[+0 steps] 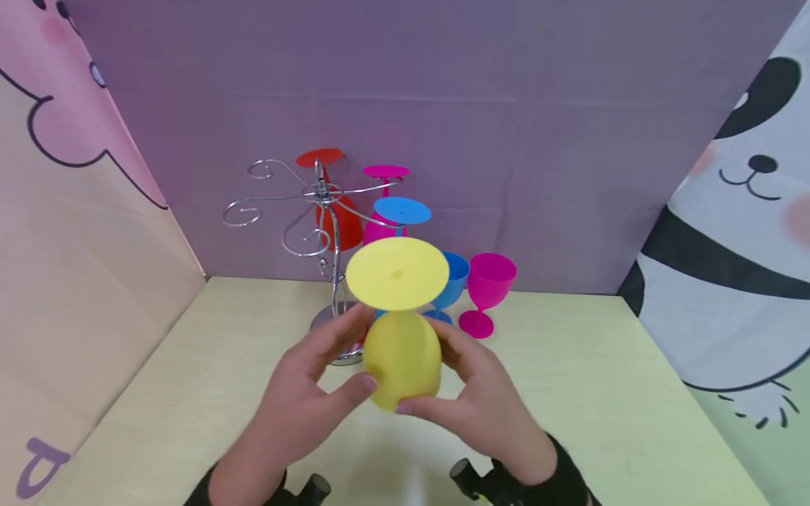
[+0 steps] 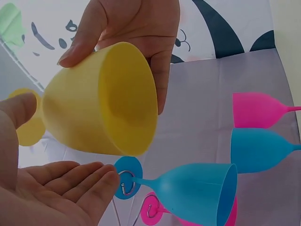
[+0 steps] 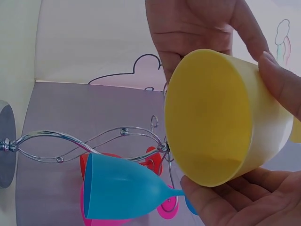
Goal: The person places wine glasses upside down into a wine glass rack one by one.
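Observation:
A yellow goblet (image 1: 402,358) is upside down in front of me, its round foot (image 1: 397,273) on top. My left hand (image 1: 310,390) holds its left side, the thumb against the bowl. From the right, my right hand (image 1: 484,393) grips the bowl, its thumb low near the rim. The wrist views show the bowl's hollow inside (image 3: 209,117), with nothing in it. Just behind the goblet stands a chrome rack (image 1: 335,263) with curled arms. A blue goblet (image 2: 197,190) hangs upside down from one arm, partly hidden behind the yellow one in the head view.
A red goblet (image 1: 344,225) and a pink goblet (image 1: 386,171) also hang from the rack. Right of it, another blue goblet (image 1: 453,277) and another pink goblet (image 1: 491,277) stand upright on the pale table (image 1: 582,393). A purple backdrop (image 1: 557,161) rises behind.

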`<state>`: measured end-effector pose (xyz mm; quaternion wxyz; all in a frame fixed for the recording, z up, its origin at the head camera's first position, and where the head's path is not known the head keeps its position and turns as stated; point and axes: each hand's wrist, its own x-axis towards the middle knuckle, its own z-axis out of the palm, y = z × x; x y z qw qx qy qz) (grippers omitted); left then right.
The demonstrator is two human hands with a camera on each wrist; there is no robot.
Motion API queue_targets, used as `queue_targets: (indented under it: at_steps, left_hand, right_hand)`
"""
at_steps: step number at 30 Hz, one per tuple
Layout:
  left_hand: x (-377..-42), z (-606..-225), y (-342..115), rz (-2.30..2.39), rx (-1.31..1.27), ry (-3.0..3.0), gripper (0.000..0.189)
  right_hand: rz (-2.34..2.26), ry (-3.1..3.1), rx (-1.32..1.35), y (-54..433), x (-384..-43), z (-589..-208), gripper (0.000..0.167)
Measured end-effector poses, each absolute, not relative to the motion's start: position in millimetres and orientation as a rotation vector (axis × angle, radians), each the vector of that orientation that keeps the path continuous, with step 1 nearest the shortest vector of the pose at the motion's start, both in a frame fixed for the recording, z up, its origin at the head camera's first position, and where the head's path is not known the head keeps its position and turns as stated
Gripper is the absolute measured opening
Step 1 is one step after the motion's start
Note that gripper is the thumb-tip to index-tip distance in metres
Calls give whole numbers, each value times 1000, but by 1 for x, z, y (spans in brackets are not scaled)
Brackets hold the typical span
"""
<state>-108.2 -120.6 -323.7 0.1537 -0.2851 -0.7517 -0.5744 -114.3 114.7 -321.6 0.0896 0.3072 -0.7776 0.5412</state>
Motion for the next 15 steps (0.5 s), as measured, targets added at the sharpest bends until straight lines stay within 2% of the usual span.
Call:
queue_targets:
  at_steps: [3, 10, 15]
  left_hand:
    - [-109, -325, -120, -1660, -794, -2202, 68]
    - [-110, -325, -118, -1673, -681, -2280, 54]
    - [-111, -324, -119, -1716, -684, -2278, 55]
  right_hand:
    - [1629, -2291, 917, 116, -115, -321, 79]
    - [1671, -2384, 891, 113, -116, -321, 74]
    - [1664, -2396, 871, 112, -116, -321, 74]
